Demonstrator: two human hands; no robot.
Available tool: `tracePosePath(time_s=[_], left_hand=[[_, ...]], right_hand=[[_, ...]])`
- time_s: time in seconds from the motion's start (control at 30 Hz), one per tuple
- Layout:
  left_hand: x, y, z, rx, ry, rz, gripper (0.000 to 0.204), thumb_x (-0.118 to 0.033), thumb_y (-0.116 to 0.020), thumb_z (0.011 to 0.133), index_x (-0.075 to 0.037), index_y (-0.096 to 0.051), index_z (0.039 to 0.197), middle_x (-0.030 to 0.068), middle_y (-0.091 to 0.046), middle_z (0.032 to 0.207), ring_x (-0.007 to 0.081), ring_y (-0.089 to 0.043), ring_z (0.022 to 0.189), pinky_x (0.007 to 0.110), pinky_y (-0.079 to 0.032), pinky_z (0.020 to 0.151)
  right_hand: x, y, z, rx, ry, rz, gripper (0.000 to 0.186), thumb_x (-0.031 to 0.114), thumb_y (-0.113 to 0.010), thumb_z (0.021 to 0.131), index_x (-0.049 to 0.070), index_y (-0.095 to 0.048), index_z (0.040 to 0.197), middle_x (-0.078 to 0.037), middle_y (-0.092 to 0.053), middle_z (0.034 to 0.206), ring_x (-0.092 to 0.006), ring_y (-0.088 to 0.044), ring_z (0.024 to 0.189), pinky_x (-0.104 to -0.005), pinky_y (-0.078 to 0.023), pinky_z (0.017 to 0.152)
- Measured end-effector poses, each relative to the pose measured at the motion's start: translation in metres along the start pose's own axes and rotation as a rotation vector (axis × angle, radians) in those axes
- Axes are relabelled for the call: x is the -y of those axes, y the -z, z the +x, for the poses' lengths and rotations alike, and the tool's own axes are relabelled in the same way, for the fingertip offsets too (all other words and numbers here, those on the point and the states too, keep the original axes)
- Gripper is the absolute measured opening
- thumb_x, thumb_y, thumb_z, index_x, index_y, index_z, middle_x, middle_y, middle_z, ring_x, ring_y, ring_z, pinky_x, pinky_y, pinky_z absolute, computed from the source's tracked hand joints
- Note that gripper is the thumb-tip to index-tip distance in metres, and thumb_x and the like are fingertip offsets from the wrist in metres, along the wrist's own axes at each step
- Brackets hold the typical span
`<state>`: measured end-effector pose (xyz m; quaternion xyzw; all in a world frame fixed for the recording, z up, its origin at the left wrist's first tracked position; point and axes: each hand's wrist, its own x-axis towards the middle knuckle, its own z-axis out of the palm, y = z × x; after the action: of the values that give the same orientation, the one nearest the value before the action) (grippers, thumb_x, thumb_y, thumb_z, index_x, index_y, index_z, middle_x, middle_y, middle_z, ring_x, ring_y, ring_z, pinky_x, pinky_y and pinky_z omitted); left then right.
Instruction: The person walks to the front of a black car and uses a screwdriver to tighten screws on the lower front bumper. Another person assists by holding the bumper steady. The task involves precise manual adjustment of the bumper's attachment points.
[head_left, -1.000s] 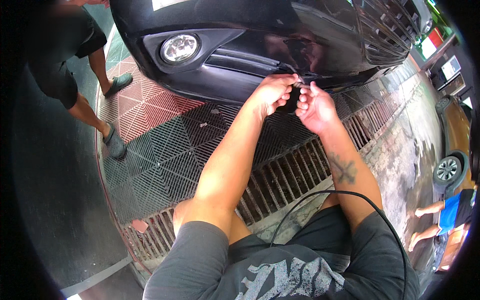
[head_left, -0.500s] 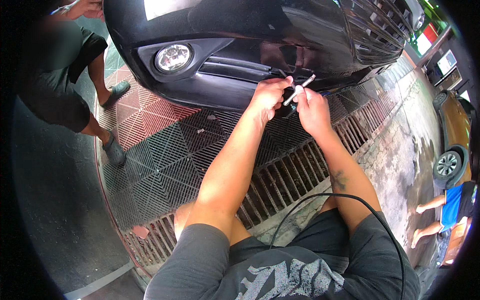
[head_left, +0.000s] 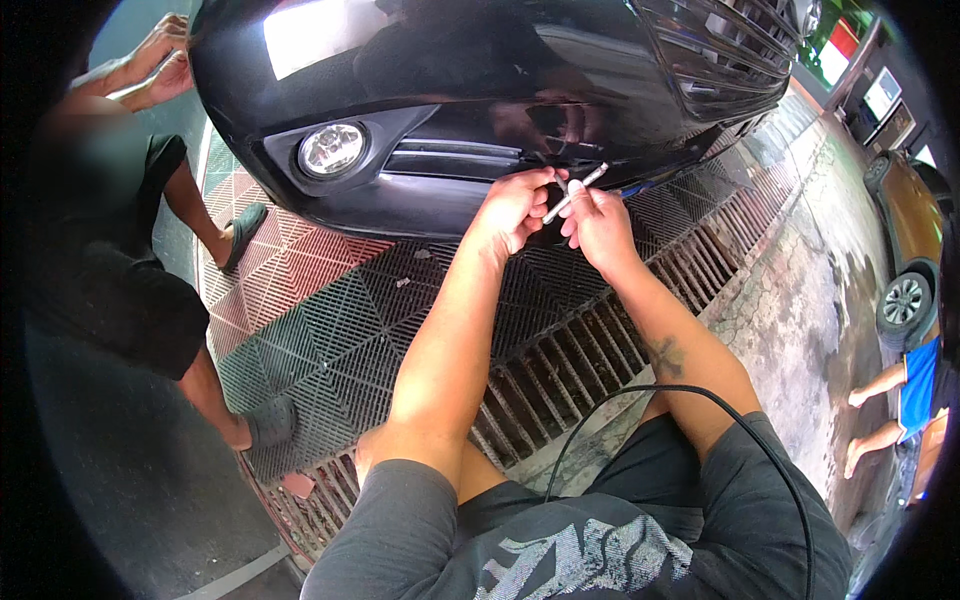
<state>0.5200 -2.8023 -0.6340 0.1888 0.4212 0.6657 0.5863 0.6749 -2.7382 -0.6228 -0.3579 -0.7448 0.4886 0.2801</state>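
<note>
Here's the slim silver rod [head_left: 594, 176], slanting across the view: one end aims up and to the right, toward the lower edge of the black bumper [head_left: 480, 80], and the other drops down and left into the gap between my hands. Its long axis runs on that diagonal, straight all along. It crosses my right hand [head_left: 598, 222] at the fingertips, sticking out past the thumb on both sides. That hand is pinching it, thumb on top, the other fingers curled beneath. Over to my left hand [head_left: 512, 210], just beside the rod's lower end: fingers bent in, thumb reaching forward along the forefinger, and whether they're gripping anything small I can't tell.
</note>
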Motion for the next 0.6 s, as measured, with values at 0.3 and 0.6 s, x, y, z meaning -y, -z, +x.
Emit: tracePosePath(time_s=[0.3, 0.6], left_hand=[[0.0, -0.014, -0.002, -0.11, -0.052, 0.081, 0.018, -0.025, -0.065, 0.105, -0.011, -0.075, 0.104, -0.0124, -0.036, 0.063, 0.0042, -0.028, 0.054, 0.024, -0.022, 0.049], [0.001, -0.012, -0.002, -0.082, -0.055, 0.072, 0.018, -0.025, -0.065, 0.106, -0.01, -0.075, 0.104, -0.013, -0.034, 0.062, 0.0035, -0.026, 0.053, 0.023, -0.021, 0.048]], right_hand=[[0.017, 0.022, -0.002, -0.128, -0.138, 0.099, 0.065, 0.062, -0.069, 0.096, 0.002, -0.065, 0.072, -0.01, -0.067, 0.064, -0.0184, -0.064, 0.052, -0.0318, -0.05, 0.051], [0.028, 0.069, 0.021, -0.558, 0.302, -0.554, 0.06, 0.061, -0.085, 0.078, 0.006, -0.067, 0.065, -0.012, -0.064, 0.058, -0.0343, -0.063, 0.053, -0.0426, -0.05, 0.057]])
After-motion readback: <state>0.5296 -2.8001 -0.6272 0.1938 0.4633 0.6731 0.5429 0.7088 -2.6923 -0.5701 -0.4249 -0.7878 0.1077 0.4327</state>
